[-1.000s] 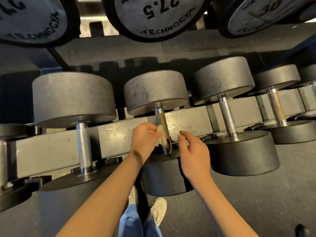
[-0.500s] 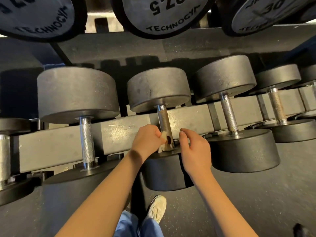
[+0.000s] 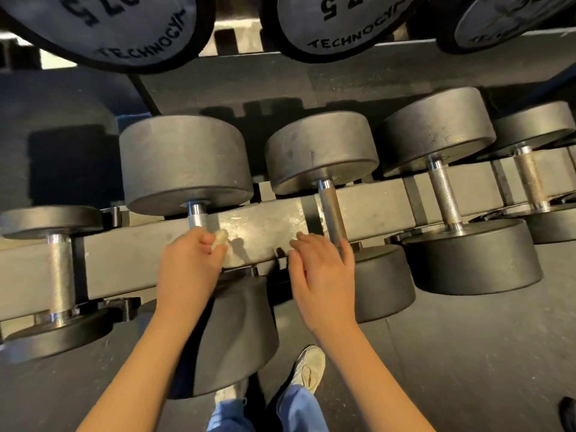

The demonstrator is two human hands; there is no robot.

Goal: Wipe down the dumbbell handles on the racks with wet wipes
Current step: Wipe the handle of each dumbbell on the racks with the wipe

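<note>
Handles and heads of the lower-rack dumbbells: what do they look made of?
The handles: metal, likely steel; knurled grey grip, mirror-bright collars at the ends. The heads: matte dark grey, scuffed and speckled; rubber or urethane coating seems likely, but painted iron cannot be ruled out.

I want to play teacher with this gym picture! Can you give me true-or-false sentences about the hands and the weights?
1. The left hand holds a small wipe. True.
2. The right hand holds a wipe too. False: its fingers are relaxed and hold nothing, beside a dumbbell handle.
3. Everything heavy lies on the floor. False: the dumbbells sit on a rack rail.
4. The upper weights have printed lettering. True.
</note>
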